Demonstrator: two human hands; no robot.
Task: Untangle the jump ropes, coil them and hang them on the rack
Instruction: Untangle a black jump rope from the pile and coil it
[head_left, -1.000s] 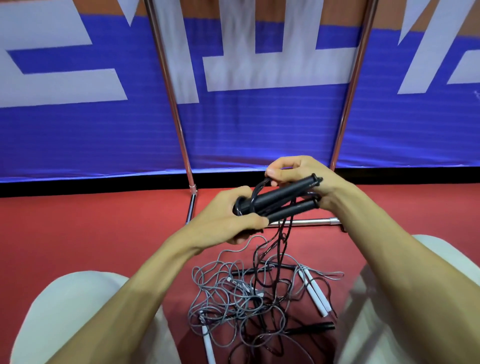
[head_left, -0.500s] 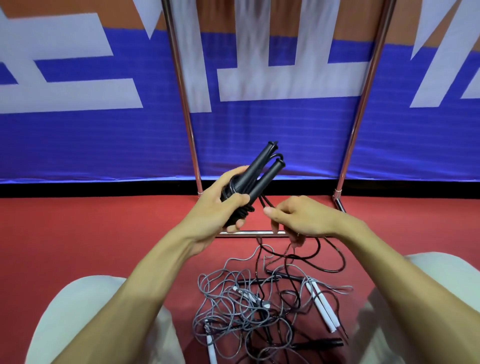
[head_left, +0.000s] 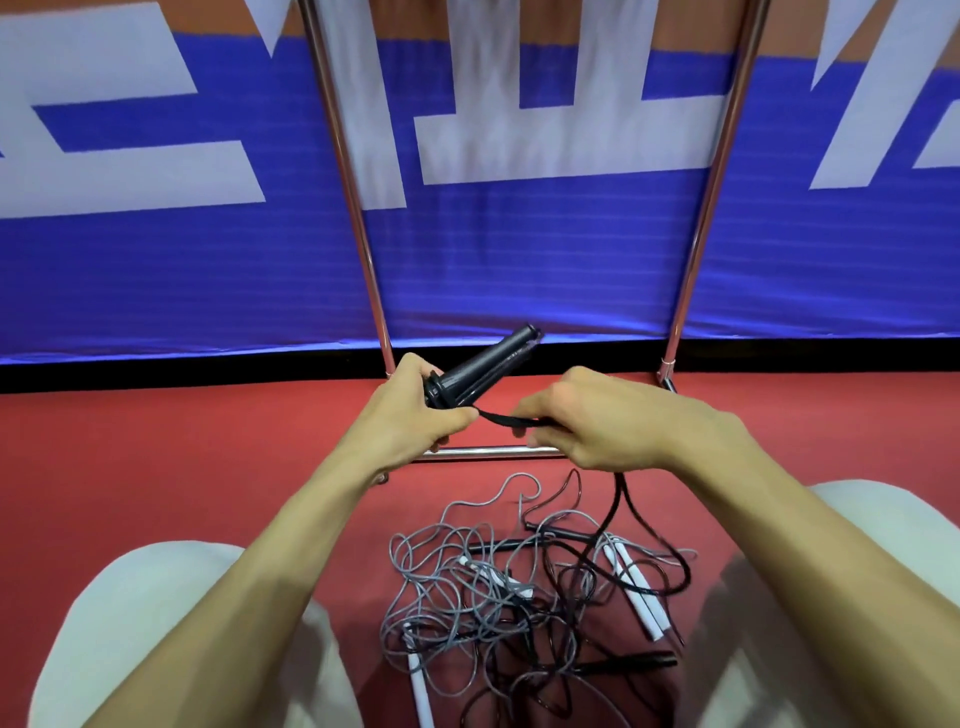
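The right hand (head_left: 618, 421) had risen level with the left hand (head_left: 410, 421), pinching the cord (head_left: 506, 420) taut; the left gripped both handles (head_left: 483, 366) before the rack (head_left: 353, 208), above the tangle (head_left: 467, 597).

Red floor (head_left: 156, 467), blue, seemingly fabric banner (head_left: 519, 270).

Handles (head_left: 483, 364) you hold: black; cord (head_left: 511, 420) black. Loose ropes (head_left: 457, 597): grey and black; grips (head_left: 642, 605) white. Floor (head_left: 156, 467) red. Banner (head_left: 519, 270) blue, white lettering, orange top. Rack (head_left: 358, 208) silver.
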